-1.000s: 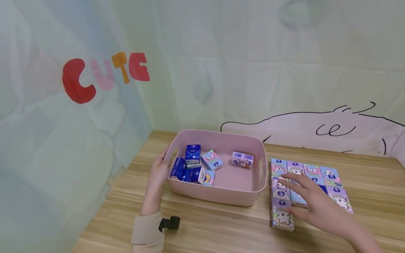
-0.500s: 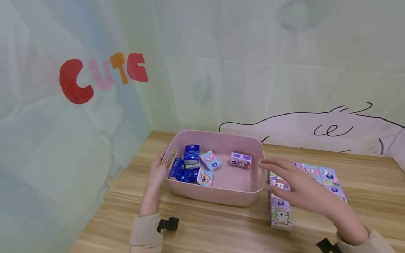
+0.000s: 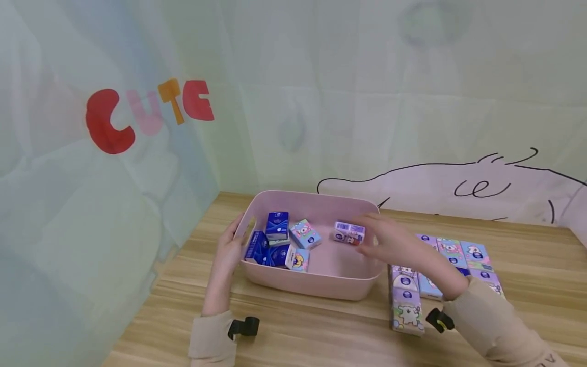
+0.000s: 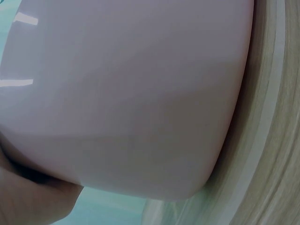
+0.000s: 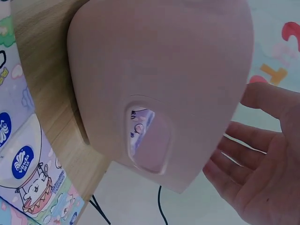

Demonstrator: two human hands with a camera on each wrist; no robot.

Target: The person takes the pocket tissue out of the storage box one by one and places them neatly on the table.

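Note:
A pink plastic basket (image 3: 302,284) sits on the wooden table. My left hand (image 3: 228,250) grips its left handle end, the fingertips hidden behind the wall. Over the right rim reaches my right hand (image 3: 390,238), its thumb and fingers apart, close beside a lilac tissue pack (image 3: 345,232) inside. In the right wrist view that hand (image 5: 262,154) has loosely bent, spread fingers past the rim. Dark blue tissue packs (image 3: 277,224) and a pastel tissue pack (image 3: 304,233) lie at the basket's left side. The left wrist view is mostly basket wall (image 4: 140,93).
Right of the basket, several cartoon-print tissue packs (image 3: 406,313) lie in rows on the table (image 3: 321,331), partly under my right forearm. A fabric backdrop (image 3: 284,102) with coloured letters stands behind and to the left. Dark cables (image 5: 161,206) show beyond the basket.
My right hand has moved left from above the packs on the table, over the basket's right rim, to beside the lilac tissue pack. My left hand stays on the basket.

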